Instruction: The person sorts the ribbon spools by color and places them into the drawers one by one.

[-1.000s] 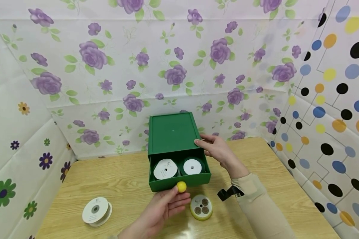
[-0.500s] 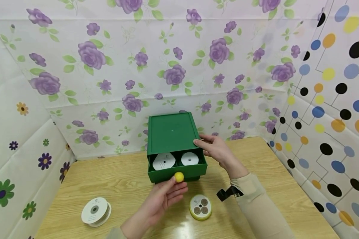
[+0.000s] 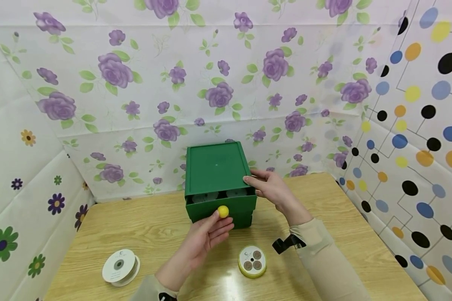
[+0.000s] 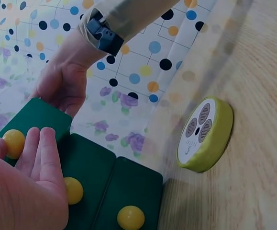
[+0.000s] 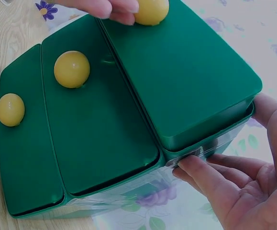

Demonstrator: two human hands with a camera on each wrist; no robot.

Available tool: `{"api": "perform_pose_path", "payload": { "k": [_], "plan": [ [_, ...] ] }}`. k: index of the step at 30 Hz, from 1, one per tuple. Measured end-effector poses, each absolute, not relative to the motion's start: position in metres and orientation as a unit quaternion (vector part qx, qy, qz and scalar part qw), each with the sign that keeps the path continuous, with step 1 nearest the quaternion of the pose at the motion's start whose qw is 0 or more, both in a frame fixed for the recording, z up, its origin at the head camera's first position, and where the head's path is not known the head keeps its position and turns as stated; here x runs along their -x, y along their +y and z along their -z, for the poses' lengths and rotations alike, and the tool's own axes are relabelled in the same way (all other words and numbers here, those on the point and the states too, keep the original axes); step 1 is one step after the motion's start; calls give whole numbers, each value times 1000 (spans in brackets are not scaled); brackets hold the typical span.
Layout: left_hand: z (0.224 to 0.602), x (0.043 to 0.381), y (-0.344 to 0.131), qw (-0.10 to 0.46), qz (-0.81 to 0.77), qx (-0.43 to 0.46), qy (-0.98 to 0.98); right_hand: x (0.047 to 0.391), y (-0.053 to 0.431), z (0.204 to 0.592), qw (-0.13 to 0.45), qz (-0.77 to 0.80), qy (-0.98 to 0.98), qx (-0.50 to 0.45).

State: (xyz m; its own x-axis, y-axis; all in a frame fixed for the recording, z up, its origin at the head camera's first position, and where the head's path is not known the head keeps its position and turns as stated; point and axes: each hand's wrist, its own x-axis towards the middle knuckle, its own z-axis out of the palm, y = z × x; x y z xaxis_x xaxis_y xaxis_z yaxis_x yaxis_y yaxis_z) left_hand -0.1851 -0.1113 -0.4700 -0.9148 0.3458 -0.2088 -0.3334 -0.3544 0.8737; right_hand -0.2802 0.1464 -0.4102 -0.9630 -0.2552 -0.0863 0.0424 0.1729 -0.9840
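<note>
A green drawer cabinet (image 3: 216, 167) stands near the back of the table, its three drawers each fitted with a round yellow knob. The top drawer (image 5: 191, 76) is pulled out a little. Two white-faced ribbon spools (image 3: 236, 192) show dimly through its gap. My left hand (image 3: 199, 244) pinches the top drawer's yellow knob (image 3: 223, 211) between thumb and fingers, the other fingers stretched out below it. Against the cabinet's right side rests my right hand (image 3: 273, 190), thumb by the top edge and fingers fairly straight along the side.
On the table in front of the cabinet lies a yellow-edged spool (image 3: 252, 261) with three brown discs on its white face. A white spool (image 3: 121, 267) lies at the left front. Patterned sheets (image 3: 218, 83) wall the table at the back and sides.
My left hand has moved away from me with the knob, and the top drawer has slid most of the way into the cabinet, covering the spools. The right hand has stayed put.
</note>
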Motion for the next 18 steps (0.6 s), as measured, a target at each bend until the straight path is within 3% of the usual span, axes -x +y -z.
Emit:
{"api": "perform_pose_path", "payload": {
  "k": [18],
  "plan": [
    [469,208,-110,176,-821,4,543,281,145,410,117,652,745,78]
  ]
}}
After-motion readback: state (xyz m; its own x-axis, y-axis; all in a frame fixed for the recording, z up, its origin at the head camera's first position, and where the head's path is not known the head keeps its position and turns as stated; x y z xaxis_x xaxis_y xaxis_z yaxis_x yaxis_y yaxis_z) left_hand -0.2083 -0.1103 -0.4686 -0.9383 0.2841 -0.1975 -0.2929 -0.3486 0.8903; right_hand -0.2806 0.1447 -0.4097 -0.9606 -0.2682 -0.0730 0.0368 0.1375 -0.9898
